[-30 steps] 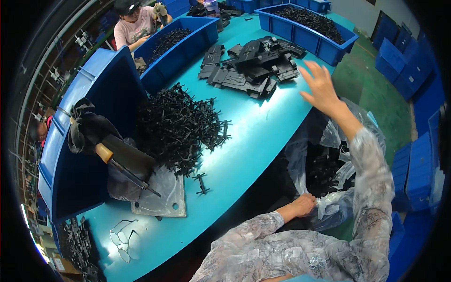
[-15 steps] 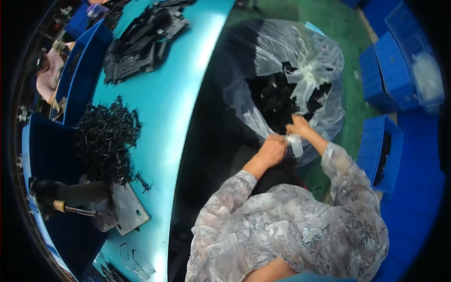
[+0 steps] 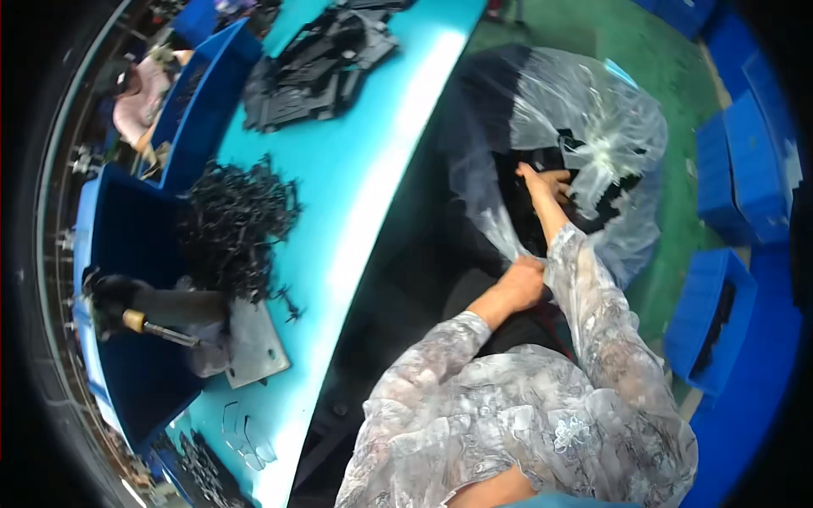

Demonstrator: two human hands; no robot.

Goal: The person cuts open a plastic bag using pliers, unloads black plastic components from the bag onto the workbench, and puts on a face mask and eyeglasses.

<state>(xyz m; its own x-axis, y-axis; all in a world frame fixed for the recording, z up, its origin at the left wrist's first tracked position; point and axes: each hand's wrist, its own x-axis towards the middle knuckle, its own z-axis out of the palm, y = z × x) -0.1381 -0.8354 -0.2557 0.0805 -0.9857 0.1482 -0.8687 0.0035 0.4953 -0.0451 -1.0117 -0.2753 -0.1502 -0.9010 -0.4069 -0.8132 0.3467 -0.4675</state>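
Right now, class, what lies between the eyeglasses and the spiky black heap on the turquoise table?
The head view shows a flat grey plate between them.

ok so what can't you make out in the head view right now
All in the head view:
- Right hand: dark bag contents blur its fingertips, so whether it holds a part is unclear.
- Left hand: its back hides the finger grip on the bag.
- Small parts: blurred together, uncountable.
- Table: far end cut off by the top edge.
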